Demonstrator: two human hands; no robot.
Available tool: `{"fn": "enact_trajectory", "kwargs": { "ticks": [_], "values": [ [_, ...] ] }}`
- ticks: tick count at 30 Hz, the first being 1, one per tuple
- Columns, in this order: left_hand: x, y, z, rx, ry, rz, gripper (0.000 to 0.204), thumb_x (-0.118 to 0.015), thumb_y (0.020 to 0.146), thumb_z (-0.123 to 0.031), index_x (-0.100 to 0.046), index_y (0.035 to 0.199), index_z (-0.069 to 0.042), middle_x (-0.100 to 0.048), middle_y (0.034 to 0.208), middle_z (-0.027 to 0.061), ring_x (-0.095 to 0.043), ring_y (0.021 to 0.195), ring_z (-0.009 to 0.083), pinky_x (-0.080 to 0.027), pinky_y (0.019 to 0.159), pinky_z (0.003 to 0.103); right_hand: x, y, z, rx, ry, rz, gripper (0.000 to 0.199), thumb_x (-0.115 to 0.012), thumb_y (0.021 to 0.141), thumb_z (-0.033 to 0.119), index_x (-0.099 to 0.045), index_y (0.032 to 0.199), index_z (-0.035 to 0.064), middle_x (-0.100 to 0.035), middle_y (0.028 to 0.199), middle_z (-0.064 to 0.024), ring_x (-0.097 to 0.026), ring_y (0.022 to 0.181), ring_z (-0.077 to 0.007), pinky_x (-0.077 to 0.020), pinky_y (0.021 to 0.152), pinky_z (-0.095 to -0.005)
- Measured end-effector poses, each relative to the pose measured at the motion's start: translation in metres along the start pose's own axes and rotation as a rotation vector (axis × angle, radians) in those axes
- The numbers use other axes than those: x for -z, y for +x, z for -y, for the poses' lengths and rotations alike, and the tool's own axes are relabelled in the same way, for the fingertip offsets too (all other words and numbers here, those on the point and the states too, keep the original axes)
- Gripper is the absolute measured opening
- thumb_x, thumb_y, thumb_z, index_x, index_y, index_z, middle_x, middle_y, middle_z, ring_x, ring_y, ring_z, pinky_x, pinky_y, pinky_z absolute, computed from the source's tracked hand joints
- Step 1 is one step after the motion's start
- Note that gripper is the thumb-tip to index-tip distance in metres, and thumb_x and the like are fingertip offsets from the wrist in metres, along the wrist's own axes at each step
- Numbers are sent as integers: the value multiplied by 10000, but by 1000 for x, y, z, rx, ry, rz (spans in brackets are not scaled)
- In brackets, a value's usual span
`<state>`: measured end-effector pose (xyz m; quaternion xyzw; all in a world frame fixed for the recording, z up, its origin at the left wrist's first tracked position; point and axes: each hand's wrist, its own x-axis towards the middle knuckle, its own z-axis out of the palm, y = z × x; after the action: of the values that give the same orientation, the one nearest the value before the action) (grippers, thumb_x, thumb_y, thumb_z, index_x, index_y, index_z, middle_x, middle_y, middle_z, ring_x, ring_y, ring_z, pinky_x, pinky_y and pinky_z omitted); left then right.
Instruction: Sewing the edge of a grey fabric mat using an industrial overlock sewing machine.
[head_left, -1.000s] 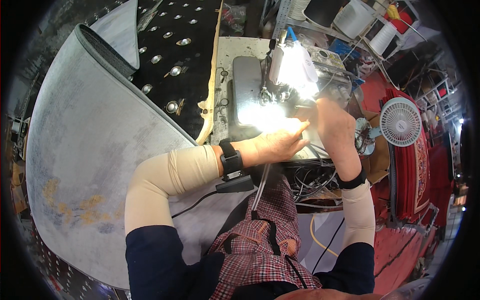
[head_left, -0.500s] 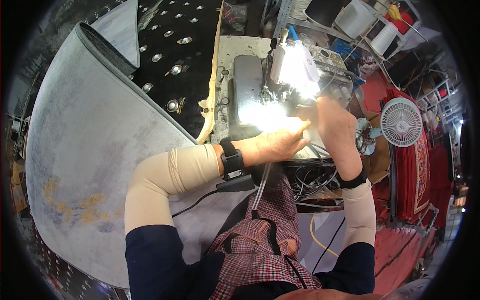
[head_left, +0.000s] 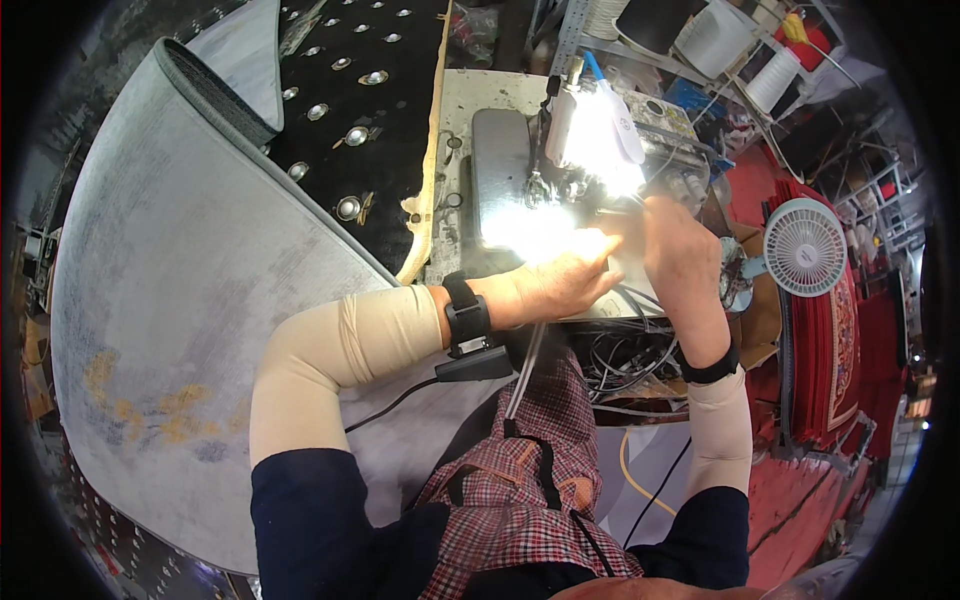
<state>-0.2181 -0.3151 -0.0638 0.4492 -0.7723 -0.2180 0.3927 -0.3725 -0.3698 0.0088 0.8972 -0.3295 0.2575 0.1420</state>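
My left hand (head_left: 560, 283) reaches in from the left over the pale bed of a machine that looks like a sewing machine (head_left: 590, 140). Its thumb and fingers are drawn together; glare hides whatever is between them. My right hand (head_left: 683, 250) is closed, with bent fingers by the machine's brightly lit front, and what it pinches is too small to see. Strong light from a lamp (head_left: 612, 160) washes out the spot between my hands. A pale thin cord (head_left: 525, 372) runs down from below my left hand to my lap.
A large grey rug (head_left: 190, 280) with a bound edge curves along my left. Behind it lies a black table (head_left: 340, 150) studded with metal balls. Right of the machine are a small white fan (head_left: 803, 247) and stacked red rugs (head_left: 825, 350). Tangled cables (head_left: 625, 360) hang below; thread cones (head_left: 715, 40) stand behind.
My right hand has shifted slightly right, and its fingers look a little more bent. My left hand stays almost in place. The whole view has moved very slightly.
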Motion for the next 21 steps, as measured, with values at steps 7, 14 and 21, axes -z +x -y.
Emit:
{"fn": "enact_trajectory", "kwargs": {
  "ticks": [7,14,21],
  "values": [
    [2,1,-1,-3,8,-8,441,-600,865,-216,-474,1199,42,-575,946,222,-572,854,354,-473,756,408,-1,-1,-1,-4,-14,28,141,-584,761,21,-502,867,63,-554,706,-110,-599,597,-288,-478,512,-375],
    [1,0,1,-6,13,-3,441,-606,861,-215,-476,1199,37,-578,941,218,-573,848,349,-475,752,405,-3,-1,-1,-2,-6,36,162,-590,745,12,-503,872,62,-555,711,-108,-603,605,-283,-483,526,-368],
    [1,0,2,5,18,20,450,-606,860,-212,-467,1210,34,-574,939,216,-570,852,350,-475,753,402,-1,0,-1,22,-41,59,199,-601,713,-3,-509,878,60,-548,711,-98,-610,638,-266,-488,548,-356]
  ]
}}
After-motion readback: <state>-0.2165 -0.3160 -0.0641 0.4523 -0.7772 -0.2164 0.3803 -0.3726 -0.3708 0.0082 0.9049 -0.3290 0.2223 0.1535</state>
